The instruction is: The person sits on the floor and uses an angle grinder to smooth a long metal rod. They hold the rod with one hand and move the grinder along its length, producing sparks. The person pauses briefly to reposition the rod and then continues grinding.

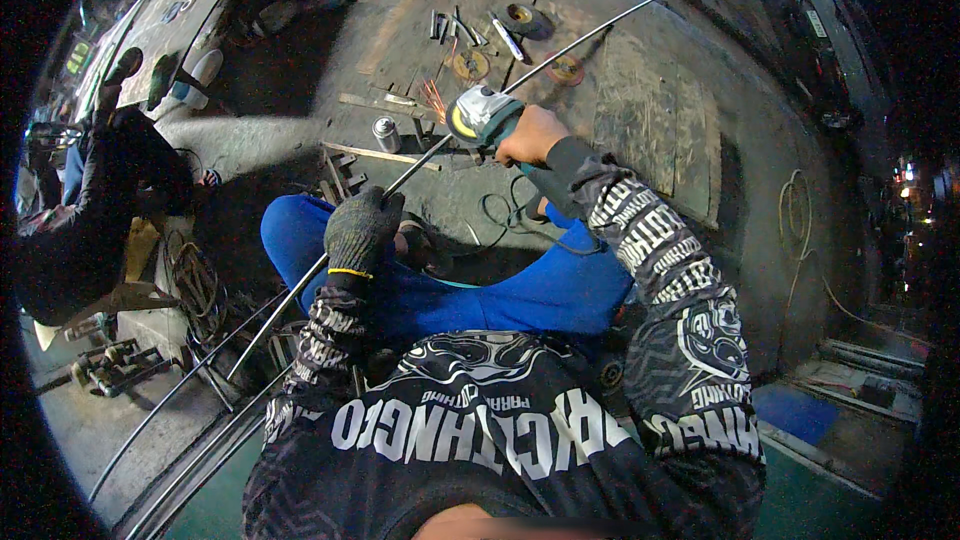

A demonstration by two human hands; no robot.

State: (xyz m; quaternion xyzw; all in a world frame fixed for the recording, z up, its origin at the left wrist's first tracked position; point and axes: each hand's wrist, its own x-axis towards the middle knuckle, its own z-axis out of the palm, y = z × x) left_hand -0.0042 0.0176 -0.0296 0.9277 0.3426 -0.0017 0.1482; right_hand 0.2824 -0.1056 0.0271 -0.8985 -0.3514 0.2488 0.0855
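Note:
A long thin metal rod point(580, 47) runs slantwise from the lower left, across my lap, to the far right over the floor. My left hand point(363, 228), in a dark grey knitted glove with a yellow edge, is closed round it above my left knee. My bare right hand point(533, 135) grips an angle grinder point(486, 113) with a metal head and a yellowish disc point(463, 123). The disc is at the rod, just beyond my left hand. Orange sparks point(433, 98) fly up from that spot. The grinder's body is partly hidden under my right hand and sleeve.
A spray can point(386, 134) stands left of the grinder. Beyond lie two worn discs point(470, 64), a white tube point(507, 36), a dark ring-shaped piece point(524, 18) and short metal pieces point(440, 25). A board point(655, 110) is at right, a cable point(497, 212) near my feet. Another person point(110, 190) sits left.

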